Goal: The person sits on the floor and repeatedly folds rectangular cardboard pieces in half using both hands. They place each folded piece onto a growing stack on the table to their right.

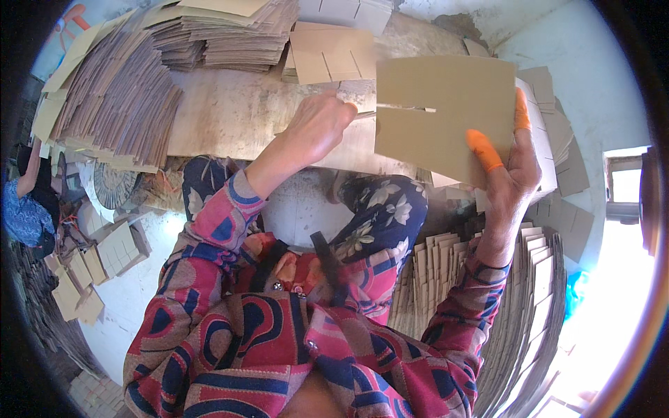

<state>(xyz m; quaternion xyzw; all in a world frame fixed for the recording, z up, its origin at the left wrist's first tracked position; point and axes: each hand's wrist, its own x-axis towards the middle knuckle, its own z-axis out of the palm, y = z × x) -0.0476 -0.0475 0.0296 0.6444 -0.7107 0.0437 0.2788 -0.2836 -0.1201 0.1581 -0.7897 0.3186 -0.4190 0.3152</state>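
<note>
My right hand [512, 164], with orange covers on its thumb and a finger, grips a brown cardboard sheet [446, 87] by its right edge. A narrow slot runs inward from the sheet's left side. My left hand [324, 125] is closed just left of that sheet. A thin, pale edge shows beside its fingers, near the slot; what it belongs to is unclear. Both hands are above a wooden board [223, 125] in front of my knees. Beyond them lies another slotted cardboard piece [334, 56].
Tall cardboard stacks [118, 90] fill the board's left, with another stack [237, 35] at the back. Rows of cardboard pieces [516, 306] stand at my lower right. Loose slotted pieces [118, 247] lie on the floor at left, near another person [31, 209].
</note>
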